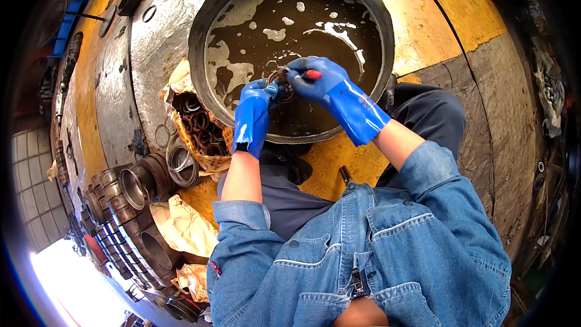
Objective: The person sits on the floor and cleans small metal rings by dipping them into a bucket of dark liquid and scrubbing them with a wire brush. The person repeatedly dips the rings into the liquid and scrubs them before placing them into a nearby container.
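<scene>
I have a dark metal ring (276, 76) over the big black tub (198, 75) of brown water, at twelve o'clock from my lap. The ring looks tipped, but I cannot tell which way its flat side faces. My left hand (259, 91) is curled nearly closed and pinches the ring's near side. My right hand (322, 89) is bent tight around a red handle (313, 74). The red end points to about three o'clock, its long way going side to side; my glove hides the rest. My left arm reaches up to twelve o'clock, and my right arm slants in to ten o'clock. More rings sit in a bag (226, 163) at eight o'clock from the tub.
</scene>
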A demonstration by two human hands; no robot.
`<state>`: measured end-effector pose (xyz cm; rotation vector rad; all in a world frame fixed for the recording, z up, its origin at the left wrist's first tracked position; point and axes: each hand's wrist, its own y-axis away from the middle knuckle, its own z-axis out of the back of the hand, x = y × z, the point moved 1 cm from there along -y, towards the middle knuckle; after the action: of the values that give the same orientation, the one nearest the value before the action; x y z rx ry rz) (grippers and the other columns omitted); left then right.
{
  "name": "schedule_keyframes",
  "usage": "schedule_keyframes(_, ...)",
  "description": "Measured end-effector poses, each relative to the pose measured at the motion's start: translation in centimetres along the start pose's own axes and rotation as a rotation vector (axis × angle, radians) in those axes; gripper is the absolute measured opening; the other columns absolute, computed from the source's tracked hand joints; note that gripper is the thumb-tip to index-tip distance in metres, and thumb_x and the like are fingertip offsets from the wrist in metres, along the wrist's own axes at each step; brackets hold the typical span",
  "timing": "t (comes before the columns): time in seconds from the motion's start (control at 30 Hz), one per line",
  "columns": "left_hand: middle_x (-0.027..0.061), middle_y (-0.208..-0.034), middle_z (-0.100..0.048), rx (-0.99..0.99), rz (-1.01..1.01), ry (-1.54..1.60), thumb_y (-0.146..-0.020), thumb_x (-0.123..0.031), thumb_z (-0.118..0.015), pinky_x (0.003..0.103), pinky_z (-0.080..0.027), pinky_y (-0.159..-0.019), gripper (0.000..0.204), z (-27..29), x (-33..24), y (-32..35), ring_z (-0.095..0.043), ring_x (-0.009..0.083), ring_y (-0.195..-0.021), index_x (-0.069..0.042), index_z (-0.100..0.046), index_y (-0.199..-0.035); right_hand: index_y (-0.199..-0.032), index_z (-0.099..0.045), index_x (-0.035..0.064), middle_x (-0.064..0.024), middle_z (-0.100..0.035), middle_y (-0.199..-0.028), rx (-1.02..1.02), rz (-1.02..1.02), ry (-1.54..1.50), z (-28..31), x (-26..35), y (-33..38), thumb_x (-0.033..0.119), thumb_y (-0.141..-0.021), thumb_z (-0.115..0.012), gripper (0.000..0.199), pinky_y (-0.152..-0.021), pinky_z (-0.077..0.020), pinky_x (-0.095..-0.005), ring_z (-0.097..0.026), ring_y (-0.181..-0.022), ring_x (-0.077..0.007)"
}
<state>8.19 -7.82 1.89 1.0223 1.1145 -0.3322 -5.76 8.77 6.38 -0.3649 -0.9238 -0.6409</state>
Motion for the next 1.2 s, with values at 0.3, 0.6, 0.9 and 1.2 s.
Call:
schedule_keyframes(0.3,0.0025,-0.09,-0.078,0.005,-0.069,-0.079,-0.097,-0.017,-0.08,0.028,-0.054,-0.077,0.023,-0.7,-0.4,-0.8,-0.068,0.0123,-0.08,-0.001,-0.081,-0.115,-0.116,-0.082,0.018,-0.0148,-0.081,-0.109,0.047,-0.164,0.086,-1.1,-1.3,-1.9,0.038,-0.096,-0.07,0.03,-0.092,-0.0617,-0.045,-0.077,-0.103,-0.0372)
schedule_keyframes(0.6,0.0038,-0.098,-0.081,-0.096,-0.118,0.013,-0.1,-0.022,-0.079,0.03,-0.055,-0.08,0.03,0.2,-2.0,1.1,-0.072,0.0129,-0.089,-0.001,-0.078,-0.121,-0.105,-0.08,0.005,-0.0166,-0.08,-0.095,0.257,-0.636,-0.076,1.2,-1.8,-0.8,0.042,-0.092,-0.073,0.04,-0.086,-0.0597,-0.0417,-0.078,-0.09,-0.0307)
schedule_keyframes(0.9,0.0022,-0.092,-0.079,-0.107,-0.115,-0.153,-0.104,-0.02,-0.073,0.03,-0.051,-0.078,0.024,0.4,-2.3,1.6,-0.065,0.0116,-0.079,0.0,-0.08,-0.115,-0.119,-0.081,0.0152,-0.0142,-0.081,-0.113,0.063,0.143,-0.064,1.5,0.5,-0.1,0.034,-0.1,-0.07,0.029,-0.094,-0.0613,-0.0428,-0.077,-0.105,-0.0361)
schedule_keyframes(1.2,0.0024,-0.09,-0.078,-0.037,-0.161,-0.128,-0.097,-0.015,-0.076,0.029,-0.052,-0.077,0.018,-0.5,-3.2,1.0,-0.066,0.0116,-0.08,0.0,-0.082,-0.105,-0.114,-0.082,0.0192,-0.0122,-0.081,-0.112,0.115,-0.182,0.064,0.6,-1.2,-2.1,0.038,-0.096,-0.07,0.028,-0.091,-0.0621,-0.0423,-0.078,-0.103,-0.0345)
